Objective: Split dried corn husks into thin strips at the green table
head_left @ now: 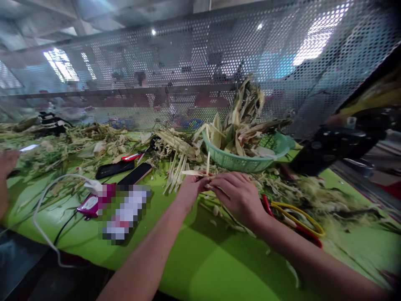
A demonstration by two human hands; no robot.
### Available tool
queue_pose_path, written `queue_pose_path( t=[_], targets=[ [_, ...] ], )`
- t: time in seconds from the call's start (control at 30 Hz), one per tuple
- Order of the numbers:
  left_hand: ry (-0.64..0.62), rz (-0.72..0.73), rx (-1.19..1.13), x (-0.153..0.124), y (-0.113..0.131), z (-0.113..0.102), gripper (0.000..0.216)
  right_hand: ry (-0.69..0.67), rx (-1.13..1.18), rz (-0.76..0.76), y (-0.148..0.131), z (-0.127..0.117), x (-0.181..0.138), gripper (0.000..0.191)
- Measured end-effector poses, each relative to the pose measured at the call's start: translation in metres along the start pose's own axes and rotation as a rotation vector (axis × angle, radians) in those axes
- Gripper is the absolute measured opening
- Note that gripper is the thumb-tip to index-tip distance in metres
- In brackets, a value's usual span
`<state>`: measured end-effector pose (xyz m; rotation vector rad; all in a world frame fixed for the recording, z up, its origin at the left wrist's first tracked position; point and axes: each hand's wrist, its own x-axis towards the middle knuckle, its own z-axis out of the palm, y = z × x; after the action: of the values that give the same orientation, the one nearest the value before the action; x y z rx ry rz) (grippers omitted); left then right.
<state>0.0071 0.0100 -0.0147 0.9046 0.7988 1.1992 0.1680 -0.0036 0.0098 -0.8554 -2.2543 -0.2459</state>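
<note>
My left hand (189,190) and my right hand (239,194) meet over the green table (200,267), both pinched on a thin pale strip of dried husk (196,172) that pokes out to the left and up. A loose bundle of similar pale strips (175,167) lies just beyond my left hand. Right behind my hands stands a green plastic basket (247,161) heaped with dried husks (244,117).
Red and yellow-handled scissors (297,219) lie right of my right hand. Phones (125,173), a white charger cable (46,196) and a pink device (94,202) sit at left. Husk litter covers the table's far side. Another person's hand (6,167) is at far left. A perforated metal screen (219,62) rises behind.
</note>
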Motion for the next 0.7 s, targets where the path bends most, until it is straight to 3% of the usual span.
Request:
queue_pose_path(
  t=[0.17,0.4,0.57,0.7],
  targets=[
    [-0.148,-0.013,0.019,-0.001,0.005,0.002,0.038,0.038,0.150,0.224,0.010,-0.004,0.006,0.010],
    [-0.204,-0.029,0.036,-0.006,0.008,0.007,0.040,0.021,0.444,0.544,0.020,0.002,0.001,0.015],
    [-0.165,-0.023,0.098,-0.005,0.004,0.004,0.034,0.001,0.636,0.666,0.021,0.002,0.002,0.021],
    [-0.049,-0.044,0.066,-0.002,0.003,0.001,0.027,-0.040,0.913,0.693,0.020,-0.004,0.008,0.030]
  ],
)
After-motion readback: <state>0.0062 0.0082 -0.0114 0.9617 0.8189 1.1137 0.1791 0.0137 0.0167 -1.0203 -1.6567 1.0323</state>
